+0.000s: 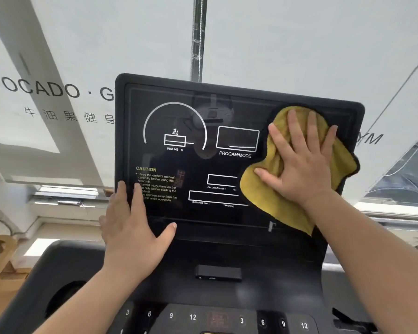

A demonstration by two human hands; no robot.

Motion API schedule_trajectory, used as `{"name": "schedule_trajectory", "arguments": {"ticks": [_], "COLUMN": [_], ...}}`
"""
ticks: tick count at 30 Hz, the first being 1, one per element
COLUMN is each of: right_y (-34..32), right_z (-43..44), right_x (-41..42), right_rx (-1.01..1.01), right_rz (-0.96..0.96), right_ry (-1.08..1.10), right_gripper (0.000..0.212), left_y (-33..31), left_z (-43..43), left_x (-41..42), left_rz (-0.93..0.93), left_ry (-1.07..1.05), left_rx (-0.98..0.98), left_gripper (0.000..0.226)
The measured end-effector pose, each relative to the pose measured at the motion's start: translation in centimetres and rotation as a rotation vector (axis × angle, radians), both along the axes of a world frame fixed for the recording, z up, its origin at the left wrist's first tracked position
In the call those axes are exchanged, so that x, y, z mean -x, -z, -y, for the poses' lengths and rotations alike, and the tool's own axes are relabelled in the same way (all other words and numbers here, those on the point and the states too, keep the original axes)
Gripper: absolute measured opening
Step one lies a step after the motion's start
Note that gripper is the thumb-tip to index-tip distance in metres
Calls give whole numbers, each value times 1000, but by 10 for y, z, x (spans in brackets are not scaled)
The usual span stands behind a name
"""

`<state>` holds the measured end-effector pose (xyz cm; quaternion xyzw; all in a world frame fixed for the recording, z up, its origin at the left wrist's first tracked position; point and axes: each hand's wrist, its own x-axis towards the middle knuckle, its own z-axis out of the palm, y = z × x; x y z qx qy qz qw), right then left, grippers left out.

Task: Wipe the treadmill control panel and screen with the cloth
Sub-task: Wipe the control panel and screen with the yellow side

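**Entry: screen wipe, right side in hand**

Cloth [256, 186]: yellow, spread on the right side of the screen [203, 165], pressed flat under the right hand [302, 162]. Its fingers [297, 133] are straight and splayed, clasping nothing.
Left hand [133, 227]: flat, released, bracing the lower-left bezel.
Handling: use even palm pressure and overlapping passes leftward, then move down to the control panel [217, 319].

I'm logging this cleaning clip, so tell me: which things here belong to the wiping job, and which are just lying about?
Job: yellow fluffy cloth under the flat right hand; glossy black treadmill screen, touched by the left hand; dark control panel with numbered keys.
Just there: small black rectangular block below the screen; white lettered banner behind.
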<state>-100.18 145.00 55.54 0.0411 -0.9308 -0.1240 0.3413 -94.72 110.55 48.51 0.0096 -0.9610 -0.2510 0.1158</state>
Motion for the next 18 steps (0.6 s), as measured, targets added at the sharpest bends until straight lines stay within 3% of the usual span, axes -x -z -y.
{"name": "schedule_trajectory", "arguments": {"ticks": [3, 5, 9, 13, 18], "right_y": [-25, -25, 16, 75, 109], "right_z": [33, 57, 74, 37, -30], "right_x": [20, 24, 6, -32, -69], "right_rx": [193, 190, -43, -240, -317], "right_rz": [-6, -4, 57, 164, 179], "right_ry": [91, 73, -158, -349, -461], "right_gripper": [101, 101, 91, 86, 84], "left_y": [-1, -1, -3, 1, 13], "left_z": [-28, -49, -82, -103, -124], "left_x": [-12, -18, -19, -24, -33], "left_rz": [-75, -118, -163, -199, -131], "left_ry": [111, 180, 239, 242, 260], "left_rx": [65, 106, 124, 107, 245], "left_gripper": [105, 103, 102, 100, 95]}}
